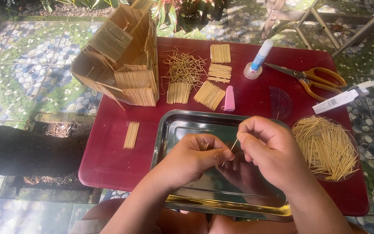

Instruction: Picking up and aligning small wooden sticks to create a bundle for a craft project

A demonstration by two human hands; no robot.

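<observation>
Model house: a toothpick-clad model house (pixel 122 65) stands at the table's far left corner.
Loose panel: 1 small toothpick panel (pixel 131 134) lies on the red table (pixel 109 160), left of the tray.
Tray: a steel tray (pixel 169 130) sits under both hands.
Left hand: the left hand (pixel 193 158) is curled narrow around a small bundle of toothpicks (pixel 203 146).
Toothpick: 1 single toothpick (pixel 234 145) stands tilted between the 2 hands, just beside the bundle.
Right hand: the right hand (pixel 269 149) pinches that toothpick at its fingertips.
Far side: glue bottle (pixel 258 60), pink block (pixel 229 98), scissors (pixel 312 78).
Far right: a heap of toothpicks (pixel 325 147) lies near the right hand.
</observation>
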